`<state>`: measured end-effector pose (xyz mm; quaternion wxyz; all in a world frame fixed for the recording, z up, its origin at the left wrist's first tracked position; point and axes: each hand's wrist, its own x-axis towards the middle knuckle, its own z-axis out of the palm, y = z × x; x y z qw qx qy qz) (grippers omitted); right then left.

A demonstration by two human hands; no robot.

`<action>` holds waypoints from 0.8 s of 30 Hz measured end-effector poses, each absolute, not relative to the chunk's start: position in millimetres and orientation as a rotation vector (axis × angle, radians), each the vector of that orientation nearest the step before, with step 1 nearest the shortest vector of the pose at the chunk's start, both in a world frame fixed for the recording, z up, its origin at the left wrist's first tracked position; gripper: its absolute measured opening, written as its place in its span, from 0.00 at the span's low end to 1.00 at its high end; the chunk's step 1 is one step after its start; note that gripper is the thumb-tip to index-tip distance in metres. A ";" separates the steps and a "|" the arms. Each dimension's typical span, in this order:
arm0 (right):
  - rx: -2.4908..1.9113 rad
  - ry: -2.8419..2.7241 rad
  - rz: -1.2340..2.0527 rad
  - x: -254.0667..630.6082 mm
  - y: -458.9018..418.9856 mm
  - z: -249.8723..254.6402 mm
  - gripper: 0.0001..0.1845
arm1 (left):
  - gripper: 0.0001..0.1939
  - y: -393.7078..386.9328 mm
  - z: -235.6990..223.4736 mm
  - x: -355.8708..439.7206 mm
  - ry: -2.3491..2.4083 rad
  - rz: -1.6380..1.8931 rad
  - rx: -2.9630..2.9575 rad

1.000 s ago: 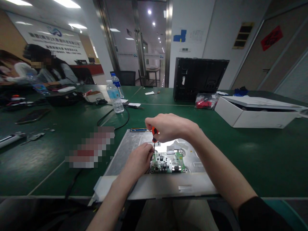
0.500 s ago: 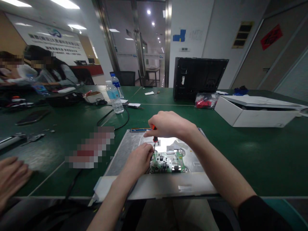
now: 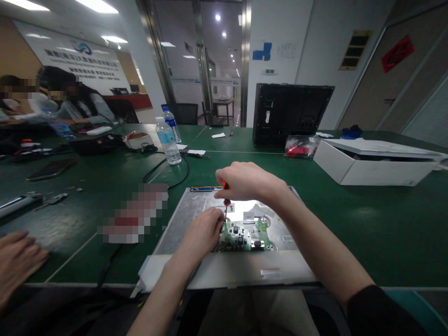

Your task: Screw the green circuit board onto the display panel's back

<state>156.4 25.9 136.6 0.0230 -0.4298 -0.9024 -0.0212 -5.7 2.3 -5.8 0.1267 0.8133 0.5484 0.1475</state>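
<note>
My right hand (image 3: 245,179) grips a red and black screwdriver (image 3: 227,202) from above. Its thin shaft points down, with the tip at the upper left corner of a green circuit board (image 3: 245,235). Close to that tip, my left hand (image 3: 209,226) has its fingers pressed together at the board's left edge; whatever they hold is hidden. The board sits on the silvery metal back of a flat panel (image 3: 185,210), which lies near the table's front edge.
A person's hand (image 3: 21,254) rests on the green table (image 3: 367,219) at left. Further back stand water bottles (image 3: 168,142), a black monitor housing (image 3: 290,114) and a white box (image 3: 371,163). A black cable (image 3: 185,177) curves left of the panel; a phone (image 3: 52,169) lies beyond.
My right thumb has drawn in slightly toward the screwdriver handle. The screwdriver tip and my left hand stay at the same board corner. The whole view has shifted a little.
</note>
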 end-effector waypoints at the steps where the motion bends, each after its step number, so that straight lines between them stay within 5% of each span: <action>1: -1.327 -2.797 -0.059 156.6 25.4 136.8 0.19 | 0.07 2.4 -6.1 -5.7 1.594 0.435 2.366; 24: -1.226 -2.852 0.018 161.7 25.7 136.7 0.13 | 0.07 3.8 -9.4 -8.0 1.566 0.462 2.394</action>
